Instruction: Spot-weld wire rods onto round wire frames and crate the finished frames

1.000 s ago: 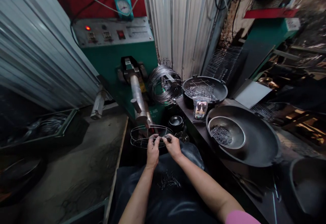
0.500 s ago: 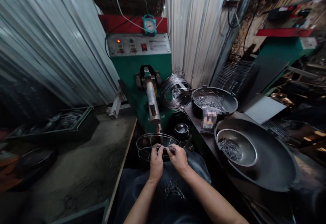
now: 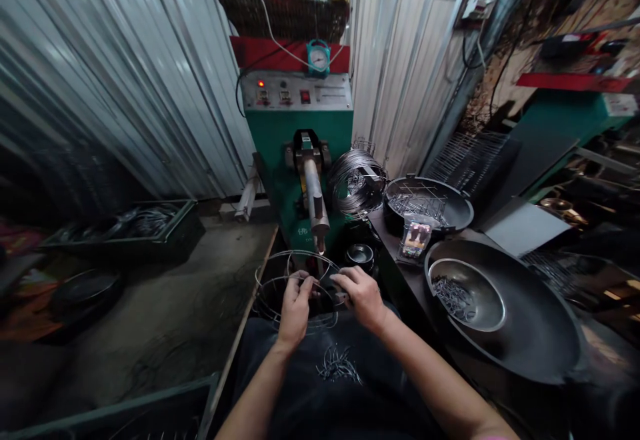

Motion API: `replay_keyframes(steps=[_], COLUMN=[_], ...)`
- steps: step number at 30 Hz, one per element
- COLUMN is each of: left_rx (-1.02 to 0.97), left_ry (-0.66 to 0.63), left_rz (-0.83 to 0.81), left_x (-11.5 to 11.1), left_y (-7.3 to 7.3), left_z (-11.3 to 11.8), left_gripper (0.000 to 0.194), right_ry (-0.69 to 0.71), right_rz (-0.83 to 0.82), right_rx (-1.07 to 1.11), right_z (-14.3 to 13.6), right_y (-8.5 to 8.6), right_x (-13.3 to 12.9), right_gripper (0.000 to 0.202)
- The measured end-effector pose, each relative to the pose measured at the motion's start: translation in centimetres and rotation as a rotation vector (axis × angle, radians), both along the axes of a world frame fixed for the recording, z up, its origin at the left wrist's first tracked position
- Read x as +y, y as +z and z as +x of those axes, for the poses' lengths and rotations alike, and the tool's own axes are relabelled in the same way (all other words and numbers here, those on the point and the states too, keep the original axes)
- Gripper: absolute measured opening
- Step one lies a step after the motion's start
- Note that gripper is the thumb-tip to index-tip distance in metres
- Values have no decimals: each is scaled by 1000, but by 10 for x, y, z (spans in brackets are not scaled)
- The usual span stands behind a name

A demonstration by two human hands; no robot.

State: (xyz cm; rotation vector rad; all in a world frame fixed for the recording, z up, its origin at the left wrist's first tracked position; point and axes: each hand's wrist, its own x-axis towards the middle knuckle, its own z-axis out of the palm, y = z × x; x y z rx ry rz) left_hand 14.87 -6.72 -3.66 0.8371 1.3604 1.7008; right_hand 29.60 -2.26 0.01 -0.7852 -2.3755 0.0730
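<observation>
Resting on a dark apron [image 3: 310, 400], a heap of short wires [image 3: 339, 365] lies nearest, at five o'clock from the wire frame [image 3: 289, 253]. The left hand [image 3: 295, 310] is over that frame, thumb and fingers clamped on its wire; which strand is too small to tell. At three o'clock from it, the right hand [image 3: 363, 293] bends its fingers at the frame's right edge; whether that grip is closed cannot be told. The frame's thin rings stand between apron and machine, one above the other.

Small black cups [image 3: 360, 253] sit at two o'clock, just beyond the right hand. At three, a wide wok [image 3: 540, 327] is on the table [image 3: 417, 277], with a steel bowl [image 3: 485, 300] of wire pieces [image 3: 453, 297] inside it. Toward two are a lit screen [image 3: 416, 239] and, behind it, a pan [image 3: 457, 210] of wire racks.

At one o'clock hangs a wire coil [image 3: 341, 187]. At twelve stands the green machine [image 3: 270, 137], its red lamp [image 3: 261, 83] glowing, with a turquoise dial [image 3: 319, 59] and a woven basket [image 3: 285, 13] above.
</observation>
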Motion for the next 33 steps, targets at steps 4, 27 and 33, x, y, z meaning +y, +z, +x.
replay_keyframes(steps=[4,27,33], left_rx=[43,475,428], left_ry=[-132,-172,-168], left_rz=[-129,-281,-249], left_x=[-10,-65,-64], left_y=[19,-37,-36], left_z=[-6,24,24], left_gripper=[26,46,42], right_ry=[90,277,338], right_rz=[49,-31,21], right_rx=[-123,-423,-467], right_z=[4,20,18], right_y=[14,-21,-19], right_x=[3,3,5], right_gripper=[22,24,23])
